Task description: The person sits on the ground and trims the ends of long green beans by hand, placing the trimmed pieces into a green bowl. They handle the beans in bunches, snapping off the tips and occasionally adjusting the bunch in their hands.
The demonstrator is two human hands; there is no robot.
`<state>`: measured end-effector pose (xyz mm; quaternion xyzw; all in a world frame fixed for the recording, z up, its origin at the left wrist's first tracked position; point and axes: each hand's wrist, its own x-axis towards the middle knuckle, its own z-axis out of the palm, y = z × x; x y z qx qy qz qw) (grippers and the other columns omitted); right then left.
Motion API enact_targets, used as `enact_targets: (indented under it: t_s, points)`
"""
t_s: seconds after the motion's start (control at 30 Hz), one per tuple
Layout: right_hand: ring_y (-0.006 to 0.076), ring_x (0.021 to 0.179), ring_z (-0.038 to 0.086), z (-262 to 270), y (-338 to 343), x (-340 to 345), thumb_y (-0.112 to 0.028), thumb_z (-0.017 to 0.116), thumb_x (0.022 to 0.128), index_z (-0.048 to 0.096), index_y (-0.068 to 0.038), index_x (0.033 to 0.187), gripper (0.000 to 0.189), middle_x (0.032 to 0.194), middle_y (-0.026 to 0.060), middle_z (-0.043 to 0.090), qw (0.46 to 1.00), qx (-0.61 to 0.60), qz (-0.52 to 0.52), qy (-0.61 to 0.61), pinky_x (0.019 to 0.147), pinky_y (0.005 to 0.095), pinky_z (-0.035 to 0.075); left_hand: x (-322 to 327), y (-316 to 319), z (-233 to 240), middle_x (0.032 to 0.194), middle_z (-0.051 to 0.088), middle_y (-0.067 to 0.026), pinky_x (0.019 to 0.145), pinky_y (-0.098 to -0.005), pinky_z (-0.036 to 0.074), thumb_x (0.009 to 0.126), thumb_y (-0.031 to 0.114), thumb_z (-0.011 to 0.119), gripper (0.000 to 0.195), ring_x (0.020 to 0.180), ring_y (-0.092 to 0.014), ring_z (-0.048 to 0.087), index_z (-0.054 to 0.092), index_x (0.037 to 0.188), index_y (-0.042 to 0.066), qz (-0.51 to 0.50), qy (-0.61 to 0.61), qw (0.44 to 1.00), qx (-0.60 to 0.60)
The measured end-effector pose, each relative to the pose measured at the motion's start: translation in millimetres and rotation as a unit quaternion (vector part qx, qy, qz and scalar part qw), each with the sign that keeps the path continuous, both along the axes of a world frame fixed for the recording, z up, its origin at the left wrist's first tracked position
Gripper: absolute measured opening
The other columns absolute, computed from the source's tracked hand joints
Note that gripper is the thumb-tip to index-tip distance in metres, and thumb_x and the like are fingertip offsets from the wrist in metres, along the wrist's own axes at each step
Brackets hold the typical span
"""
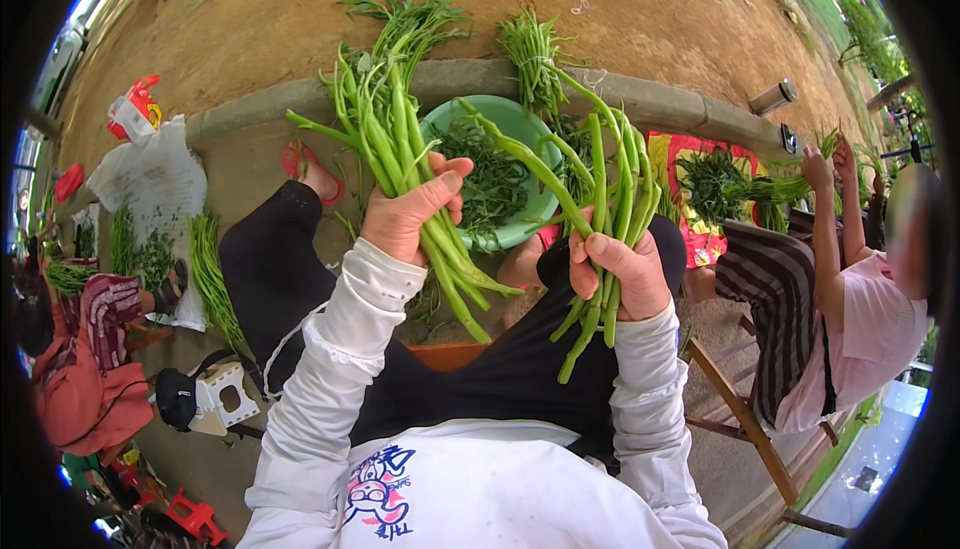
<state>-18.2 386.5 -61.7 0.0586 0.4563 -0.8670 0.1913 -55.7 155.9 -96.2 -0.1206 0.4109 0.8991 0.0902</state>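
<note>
My left hand [412, 211] is closed around a bunch of thick green vegetable stems [382, 129], whose thinner ends point away from me. In my right hand [628, 268] is another bunch of green stems [619, 174], cut ends toward my lap. Both bunches are held up apart from each other, over my knees. Beyond and between them, a light green plastic basin [551, 208] contains loose green leaves [487, 185]. A bundle of stems [529, 54], tied at its middle, leans on the kerb behind the basin. Leafy greens [420, 24] lie to its left, partly hidden by the left bunch.
A concrete kerb [285, 103] crosses behind the basin. At right, a person [870, 309] on a wooden chair [742, 418] handles greens above a red-and-yellow sheet [705, 245]. Long stems [210, 271] lie at left beside a white plastic sheet [169, 174], with a white folding stool [225, 399] nearer.
</note>
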Motion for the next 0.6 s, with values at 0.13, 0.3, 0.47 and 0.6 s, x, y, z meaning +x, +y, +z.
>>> enact_targets:
  t_s: [0.13,0.3,0.47,0.6]
  points:
    - [0.0147,0.052,0.053,0.0,-3.1,5.4,-0.009,0.062,0.080,0.056,0.001,0.100,0.023,0.076,0.0107,0.060,1.000,0.006,0.027,0.004,0.049,0.0254,0.042,-1.3,9.0,10.7,0.094,0.065,-0.0082,0.058,-0.0252,0.049,0.078,0.009,0.070,0.020,0.068,-0.013,0.060,0.056,0.093,0.008,0.000,-0.084,0.997,-0.002]
    - [0.0152,0.054,0.054,0.1,-6.3,10.6,-0.006,0.060,0.080,0.056,0.002,0.101,0.023,0.082,0.0126,0.062,0.998,0.031,0.060,-0.001,0.048,0.0248,0.043,-3.7,8.6,4.1,0.087,0.065,-0.0058,0.057,-0.0257,0.049,0.077,0.010,0.071,0.022,0.066,-0.014,0.061,0.056,0.093,0.008,-0.008,-0.095,0.995,0.013]
    - [0.0150,0.058,0.056,2.5,-8.5,12.3,-0.001,0.058,0.078,0.056,0.002,0.105,0.027,0.087,0.0139,0.063,0.998,0.035,0.042,-0.012,0.049,0.0258,0.044,-0.9,7.7,-3.8,0.079,0.062,-0.0040,0.057,-0.0257,0.049,0.076,0.009,0.072,0.024,0.065,-0.014,0.060,0.057,0.093,0.006,0.009,-0.062,0.996,-0.066]
    - [0.0139,0.058,0.055,1.8,-8.6,15.3,-0.003,0.058,0.080,0.056,0.002,0.108,0.028,0.087,0.0128,0.063,0.996,0.070,0.052,-0.003,0.050,0.0252,0.044,1.6,10.3,2.7,0.080,0.062,-0.0047,0.058,-0.0259,0.049,0.076,0.008,0.071,0.023,0.066,-0.013,0.059,0.058,0.095,0.004,0.008,-0.032,0.998,-0.046]
